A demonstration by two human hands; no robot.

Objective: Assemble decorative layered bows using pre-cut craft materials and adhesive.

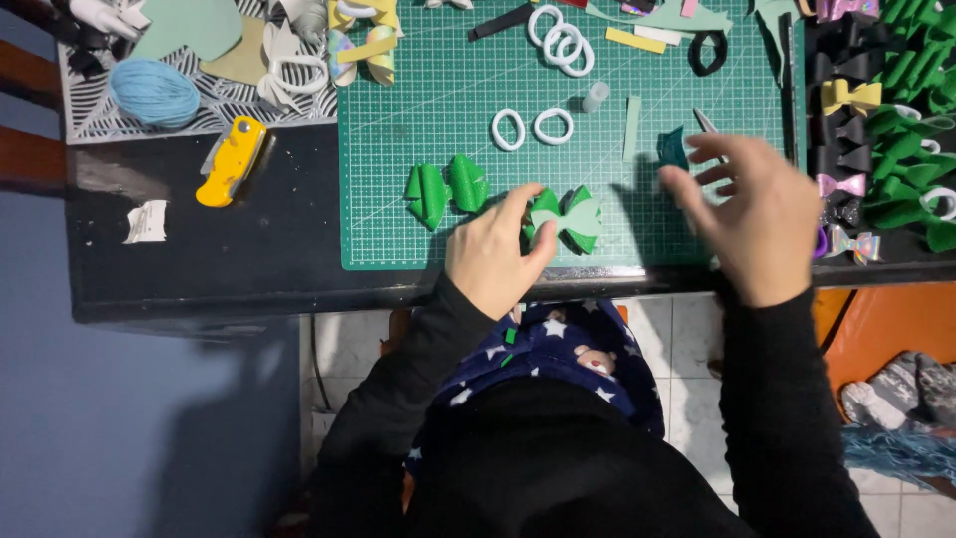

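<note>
- Head view showed the left hand [495, 261] pinching a green bow [566, 217] at its near-left edge, thumb and fingers clamped on it, the bow lying flat at the near edge of the green mat [428, 60].
- Pale trim crossed the bow's middle; a firm pinch at that side seemed the right way to keep the folded layers from springing apart.
- The right hand [762, 214] hovered to the right of the bow with fingers spread apart, holding nothing that could be made out, just beside a small dark teal piece [673, 147] and a thin pale strip [632, 127].
- A second green bow [445, 189], untrimmed, lay on the mat to the left, near but apart from the held one.
- Two white rings [530, 128] sat farther up the mat, with more rings [560, 40] beyond them.
- Finished bows [901, 139], green and black, were stacked at the right edge of the counter [239, 259]; a yellow knife [230, 159] and blue yarn [153, 92] lay at the left.
- Pressing the bow down against the mat while the free hand fetched a piece looked the steadier way to work.
</note>
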